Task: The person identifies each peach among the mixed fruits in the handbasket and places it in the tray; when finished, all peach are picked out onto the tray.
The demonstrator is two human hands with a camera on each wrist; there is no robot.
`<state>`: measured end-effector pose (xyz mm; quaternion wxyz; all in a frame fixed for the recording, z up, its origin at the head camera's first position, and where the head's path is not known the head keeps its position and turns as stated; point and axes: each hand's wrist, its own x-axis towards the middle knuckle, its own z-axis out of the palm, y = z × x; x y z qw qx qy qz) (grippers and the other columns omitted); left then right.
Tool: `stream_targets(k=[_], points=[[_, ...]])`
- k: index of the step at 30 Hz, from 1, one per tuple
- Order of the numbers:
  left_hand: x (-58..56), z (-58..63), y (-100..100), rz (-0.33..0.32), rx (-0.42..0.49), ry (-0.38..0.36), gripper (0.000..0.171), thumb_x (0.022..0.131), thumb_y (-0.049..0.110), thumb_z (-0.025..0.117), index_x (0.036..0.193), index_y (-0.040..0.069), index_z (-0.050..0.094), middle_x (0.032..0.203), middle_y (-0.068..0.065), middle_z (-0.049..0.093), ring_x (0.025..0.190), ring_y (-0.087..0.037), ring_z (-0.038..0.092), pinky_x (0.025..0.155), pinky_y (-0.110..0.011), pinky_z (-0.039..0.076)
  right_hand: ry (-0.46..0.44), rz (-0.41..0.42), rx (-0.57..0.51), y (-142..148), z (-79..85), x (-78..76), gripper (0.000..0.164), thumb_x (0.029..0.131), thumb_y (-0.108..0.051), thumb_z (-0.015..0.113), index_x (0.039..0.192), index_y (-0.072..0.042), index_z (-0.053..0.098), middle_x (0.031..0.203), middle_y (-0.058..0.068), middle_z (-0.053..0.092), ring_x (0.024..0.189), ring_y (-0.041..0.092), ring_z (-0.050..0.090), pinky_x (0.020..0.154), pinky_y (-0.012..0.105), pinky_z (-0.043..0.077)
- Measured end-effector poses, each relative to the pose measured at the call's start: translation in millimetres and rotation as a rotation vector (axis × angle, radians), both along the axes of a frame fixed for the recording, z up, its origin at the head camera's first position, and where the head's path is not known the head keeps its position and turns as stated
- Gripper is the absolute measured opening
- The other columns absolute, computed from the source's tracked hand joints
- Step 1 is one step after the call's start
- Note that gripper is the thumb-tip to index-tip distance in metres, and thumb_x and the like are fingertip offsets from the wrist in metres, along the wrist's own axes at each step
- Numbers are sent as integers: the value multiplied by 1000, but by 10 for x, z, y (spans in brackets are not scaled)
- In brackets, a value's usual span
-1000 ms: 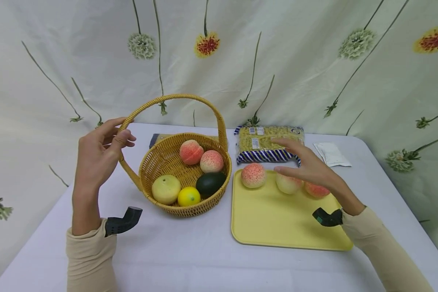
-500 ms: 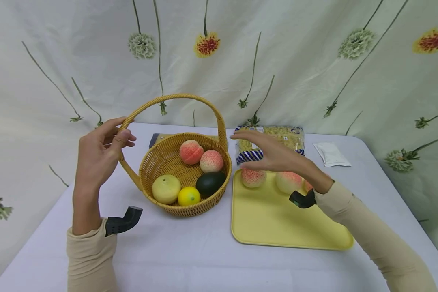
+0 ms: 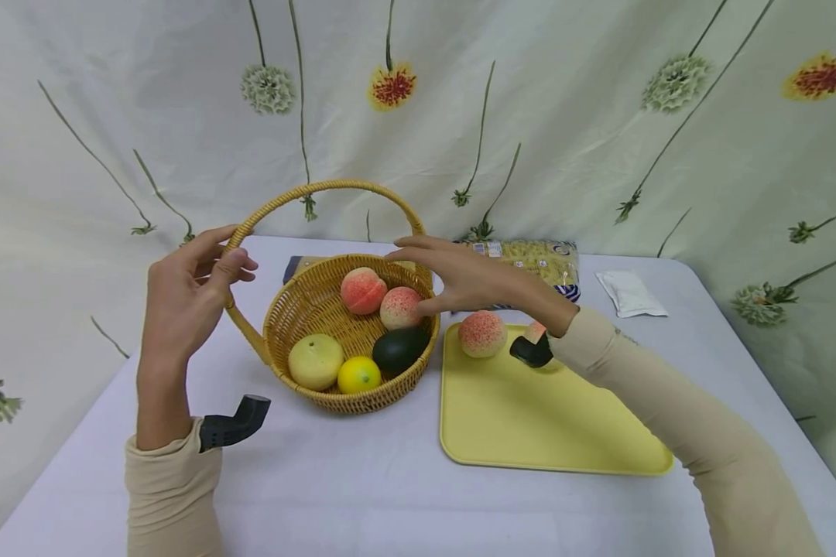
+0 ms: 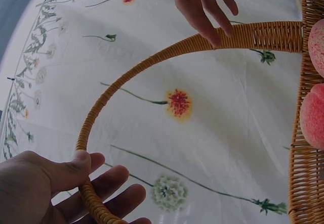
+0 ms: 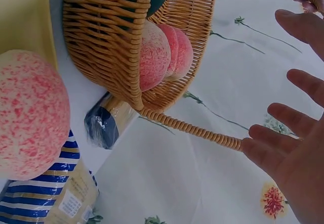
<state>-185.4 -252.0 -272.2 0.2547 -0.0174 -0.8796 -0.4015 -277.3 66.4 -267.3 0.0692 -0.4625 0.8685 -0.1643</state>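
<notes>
Basket handle held by left hand, right hand spread near its far side

Remote check, three feeds up on my end. Left hand has the handle's left side between thumb and fingers; the left wrist feed confirms it. Right hand holds nothing: fingers spread, palm partly arched, next to the handle's right side. Fingertips overlap the handle in both wrist feeds (can't tell if they're touching). Its thumb crosses the speckled peach in the head feed, but my right wrist feed shows the two apart.

Wicker basket stands on the white table, handle arching above. Inside, I log red peach at the back, speckled peach right beside it, avocado at right, lemon at front, and pale yellow-green round fruit at left.

Yellow tray sits just right of the basket. Pink-dotted peach is at its back left corner; another peach is mostly hidden by the right arm and its black wrist camera.

Behind the tray I get a pasta bag, partly covered by the hand, and a white packet off right. Blue-ended packet behind the basket. Backdrop: flower-print cloth.
</notes>
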Motion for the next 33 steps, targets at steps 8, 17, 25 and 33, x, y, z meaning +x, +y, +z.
stream_targets(k=[8, 17, 25, 33], points=[[-3, -3, 9, -2, -3, 5, 35, 96, 21, 58, 131, 16, 60, 88, -3, 69, 76, 6, 61, 67, -11, 47, 3, 74, 45, -271, 11, -94, 75, 85, -34, 72, 149, -21, 34, 159, 7, 16, 144, 25, 23, 111, 45, 30], [5, -2, 11, 0, -6, 7, 35, 96, 21, 59, 130, 17, 60, 86, 2, 68, 76, 6, 62, 66, -11, 48, 88, 81, 132, -567, 28, -159, 76, 86, -31, 71, 150, -22, 32, 160, 6, 14, 147, 24, 14, 115, 43, 22], [12, -3, 0, 4, -6, 4, 35, 96, 22, 58, 131, 16, 60, 85, 6, 67, 76, 7, 61, 67, -11, 47, 77, 47, 230, -791, 33, -247, 78, 85, -35, 72, 150, -24, 31, 160, 5, 15, 146, 25, 15, 114, 43, 25], [13, 5, 11, 1, -6, 4, 36, 96, 22, 58, 131, 15, 60, 90, -7, 69, 76, 6, 61, 68, -10, 46, 76, -3, 291, -958, -70, -368, 77, 85, -32, 73, 150, -27, 32, 160, 2, 15, 146, 25, 17, 113, 43, 27]])
